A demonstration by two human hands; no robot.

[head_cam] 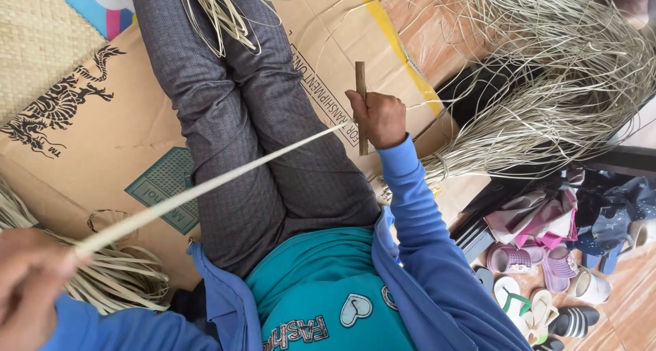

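Head view: right hand (pixel 378 118) gripping wooden stick (pixel 361 105), left hand (pixel 27 282) pinching strip (pixel 205 181)

We see soft, even daylight with no glare and only faint shadows beside the cardboard (pixel 102 153). Our left hand (pixel 31 282), nearest the lens below that cardboard, blurs badly; everything beyond stays sharp.

Blue jacket sleeves, teal printed shirt, grey checked trousers, bare hands (pixel 378 118)
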